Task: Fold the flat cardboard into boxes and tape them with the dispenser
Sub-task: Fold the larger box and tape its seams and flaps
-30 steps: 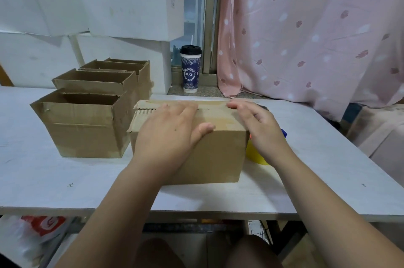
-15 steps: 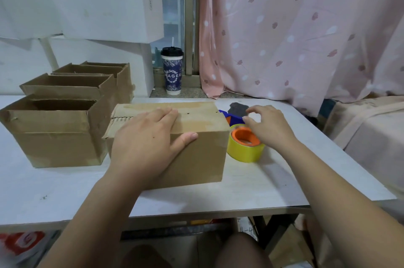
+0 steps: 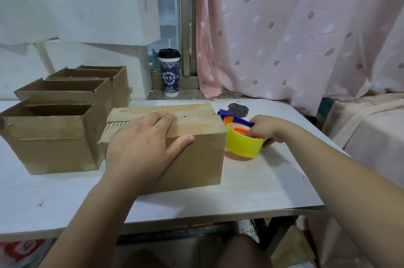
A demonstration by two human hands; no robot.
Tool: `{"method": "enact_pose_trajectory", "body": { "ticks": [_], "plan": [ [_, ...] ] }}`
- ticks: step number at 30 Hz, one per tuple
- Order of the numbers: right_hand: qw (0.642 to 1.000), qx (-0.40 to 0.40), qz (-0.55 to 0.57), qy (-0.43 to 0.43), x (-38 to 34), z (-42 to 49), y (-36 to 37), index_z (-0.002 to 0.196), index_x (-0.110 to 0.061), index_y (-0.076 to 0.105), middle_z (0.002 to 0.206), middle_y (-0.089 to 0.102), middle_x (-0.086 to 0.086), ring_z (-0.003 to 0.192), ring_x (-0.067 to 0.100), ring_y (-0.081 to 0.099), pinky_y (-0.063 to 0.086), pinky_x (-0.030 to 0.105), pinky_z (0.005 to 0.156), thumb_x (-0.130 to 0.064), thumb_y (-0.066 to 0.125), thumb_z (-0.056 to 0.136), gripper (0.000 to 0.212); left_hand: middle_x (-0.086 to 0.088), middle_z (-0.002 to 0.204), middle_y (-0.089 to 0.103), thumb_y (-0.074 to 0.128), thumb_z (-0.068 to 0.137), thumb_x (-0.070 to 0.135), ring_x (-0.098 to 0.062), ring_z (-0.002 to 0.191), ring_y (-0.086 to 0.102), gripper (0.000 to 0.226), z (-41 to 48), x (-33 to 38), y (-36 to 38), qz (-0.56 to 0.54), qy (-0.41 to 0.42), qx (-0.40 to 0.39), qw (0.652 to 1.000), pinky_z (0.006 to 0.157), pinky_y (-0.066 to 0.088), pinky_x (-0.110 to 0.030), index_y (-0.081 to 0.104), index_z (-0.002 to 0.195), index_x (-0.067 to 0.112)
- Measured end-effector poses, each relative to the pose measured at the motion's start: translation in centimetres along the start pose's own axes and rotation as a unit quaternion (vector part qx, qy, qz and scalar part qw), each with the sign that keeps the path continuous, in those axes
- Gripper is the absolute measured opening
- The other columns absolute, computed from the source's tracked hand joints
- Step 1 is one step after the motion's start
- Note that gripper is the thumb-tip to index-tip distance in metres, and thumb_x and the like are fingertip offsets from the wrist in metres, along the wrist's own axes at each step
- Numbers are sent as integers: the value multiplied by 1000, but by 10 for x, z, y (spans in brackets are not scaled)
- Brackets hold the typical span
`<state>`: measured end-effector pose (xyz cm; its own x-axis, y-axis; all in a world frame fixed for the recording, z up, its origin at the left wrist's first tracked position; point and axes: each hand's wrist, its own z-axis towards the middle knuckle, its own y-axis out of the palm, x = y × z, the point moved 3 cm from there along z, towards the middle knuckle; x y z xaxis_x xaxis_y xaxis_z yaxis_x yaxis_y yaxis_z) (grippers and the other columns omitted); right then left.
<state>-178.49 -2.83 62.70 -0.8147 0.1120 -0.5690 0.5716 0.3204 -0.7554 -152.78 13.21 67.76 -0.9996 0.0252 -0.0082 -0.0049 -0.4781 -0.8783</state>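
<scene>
The box in hand sits at the middle of the table, closed side up, its flaps folded in to meet along a seam across the top. The person's left hand lies flat on that top, fingers straight and close together over the seam and the thumb hooked down over the front edge. I take that as a hold-down: let go and the flaps would spring up before any tape reaches them.

Just beside the box on its right, touching or nearly so, is the tape dispenser, a fat yellow roll on an orange core with a blue frame behind. The right hand has its fingers curled round it from the far side. From here I can't say for sure whether they grip the handle or only the roll, since the roll hides the fingertips. The roll looks tipped up off the table on the hand's side.

To the left stand three open boxes in a row running back toward the wall, mouths up, parked out of the working space. My guess is their bottoms are already taped. Next comes carrying the dispenser over to the seam.
</scene>
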Motion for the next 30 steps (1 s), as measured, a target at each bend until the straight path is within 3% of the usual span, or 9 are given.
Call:
{"method": "enact_pose_trajectory", "body": {
  "ticks": [3,8,14,18,22,27,30],
  "plan": [
    [984,-76,157,26,11,-6,4,73,-1,55,50,58,10,43,19,60,46,21,40,5,58,74,6,13,133,55,8,75,76,-17,115,56,84,0,0,0,-3,-3,5,1000,77,47,-31,53,131,31],
    [922,-127,356,87,26,-8,8,90,0,65,83,71,17,69,23,71,60,29,57,-6,47,95,20,14,135,52,4,74,77,-15,118,54,87,1,1,0,2,-1,-3,1000,79,46,-30,50,133,33],
    [854,-102,508,45,5,-22,0,89,6,68,87,71,25,67,31,72,59,34,53,-12,44,98,32,19,137,48,1,71,78,-12,119,51,89,1,1,-1,-2,0,1,1000,79,44,-29,46,135,36],
    [839,-64,540,-29,-27,-32,-12,110,1,64,99,70,21,75,28,72,60,33,62,-16,46,98,27,20,136,48,1,70,79,-11,119,50,89,2,0,-1,-11,0,4,1000,75,41,-27,45,135,37],
    [838,-9,538,-92,-56,-42,-21,124,-7,57,107,68,19,82,30,70,59,44,73,-13,58,90,35,18,134,51,1,70,79,-13,116,53,90,2,0,0,-13,2,14,1000,76,43,-28,48,133,36],
    [879,74,445,-156,-90,-57,-22,95,-21,62,87,71,8,75,28,69,58,41,60,-16,61,84,13,17,134,51,0,66,79,-13,118,51,94,7,1,2,-30,0,16,999,80,41,-28,47,134,35],
    [887,125,400,-194,-105,-63,-18,93,-26,63,82,71,-1,79,23,68,59,38,60,-22,62,84,10,14,133,53,0,64,80,-18,120,50,96,16,-1,2,-119,-18,8,993,79,39,-31,38,140,35]
  ]
}}
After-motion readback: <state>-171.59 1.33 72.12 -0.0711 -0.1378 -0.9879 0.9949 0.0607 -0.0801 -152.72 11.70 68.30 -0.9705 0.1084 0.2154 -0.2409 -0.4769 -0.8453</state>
